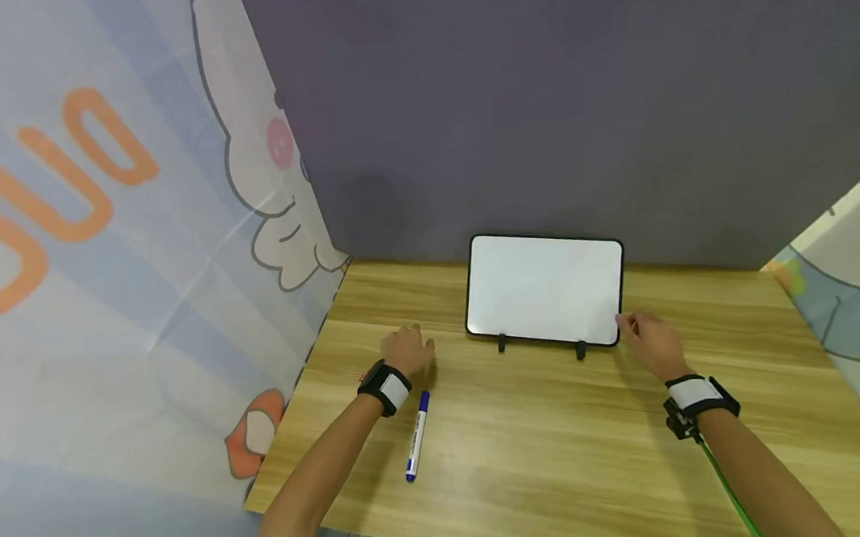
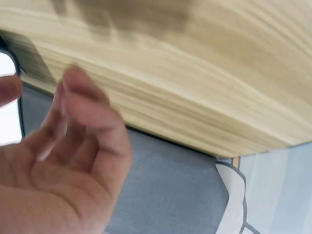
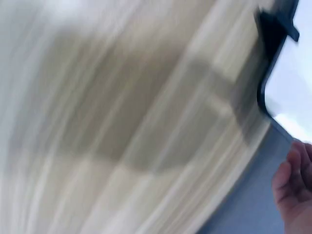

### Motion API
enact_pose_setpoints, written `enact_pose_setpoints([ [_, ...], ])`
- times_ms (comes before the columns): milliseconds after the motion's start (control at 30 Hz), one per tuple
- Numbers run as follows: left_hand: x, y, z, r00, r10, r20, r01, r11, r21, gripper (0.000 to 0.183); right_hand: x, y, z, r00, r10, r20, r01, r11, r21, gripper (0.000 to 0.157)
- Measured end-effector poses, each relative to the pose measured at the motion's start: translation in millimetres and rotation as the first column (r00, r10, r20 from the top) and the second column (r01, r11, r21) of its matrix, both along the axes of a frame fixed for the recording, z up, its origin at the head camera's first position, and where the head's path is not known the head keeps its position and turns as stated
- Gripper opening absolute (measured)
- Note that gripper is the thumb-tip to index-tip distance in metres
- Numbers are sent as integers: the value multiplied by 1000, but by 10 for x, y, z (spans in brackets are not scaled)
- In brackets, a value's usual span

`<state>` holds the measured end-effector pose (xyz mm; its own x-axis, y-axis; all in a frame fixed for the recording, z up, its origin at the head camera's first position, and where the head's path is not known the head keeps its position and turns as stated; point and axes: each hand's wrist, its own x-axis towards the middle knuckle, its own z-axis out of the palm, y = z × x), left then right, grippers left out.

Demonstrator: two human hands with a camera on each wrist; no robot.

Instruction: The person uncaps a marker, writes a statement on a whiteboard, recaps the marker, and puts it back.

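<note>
A small whiteboard [image 1: 545, 288] with a black frame stands tilted back on two black feet [image 1: 580, 350]. My right hand [image 1: 651, 342] is at its lower right edge, thumb and fingertips pinching the frame. In the right wrist view, the curled fingers [image 3: 294, 158] meet the board's edge near a rounded corner. My left hand [image 1: 408, 352] is held over the table left of the board, fingers loosely bent and holding nothing. The left wrist view shows its palm and bent fingers [image 2: 85, 102]. A blue-capped marker [image 1: 418, 438] lies on the table just below the left hand.
The wood-grain table [image 1: 527, 458] ends at a dark grey panel [image 1: 539, 117] behind the whiteboard. A cartoon-printed curtain [image 1: 149, 332] hangs along the left side, and another printed cloth [image 1: 855, 311] is at the right. A green cable [image 1: 730, 492] runs from the right wrist camera.
</note>
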<state>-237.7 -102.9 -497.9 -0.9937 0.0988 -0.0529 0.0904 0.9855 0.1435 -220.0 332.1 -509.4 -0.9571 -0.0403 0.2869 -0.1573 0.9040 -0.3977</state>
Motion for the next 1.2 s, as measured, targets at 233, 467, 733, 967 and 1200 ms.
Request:
enact_pose_setpoints([
  [233, 298, -14, -63, 987, -35, 159, 43, 998, -51, 56, 65, -415, -178, 968, 78, 240, -82, 997, 8, 48],
  [467, 480, 49, -13, 981, -33, 191, 54, 993, -107, 62, 144, -568, -269, 977, 45, 208, -40, 999, -31, 49],
  [733, 661, 61, 20, 939, -73, 336, 119, 986, -118, 55, 218, -557, -256, 976, 0, 217, 3, 1000, -14, 47],
  [967, 750, 8, 56, 912, -120, 393, 158, 985, -67, 44, 284, -593, -229, 979, -3, 203, 5, 1000, -12, 43],
  [1200, 770, -36, 80, 884, -168, 437, 177, 984, 20, 31, 334, -601, -183, 973, -9, 229, 11, 1000, -8, 42],
])
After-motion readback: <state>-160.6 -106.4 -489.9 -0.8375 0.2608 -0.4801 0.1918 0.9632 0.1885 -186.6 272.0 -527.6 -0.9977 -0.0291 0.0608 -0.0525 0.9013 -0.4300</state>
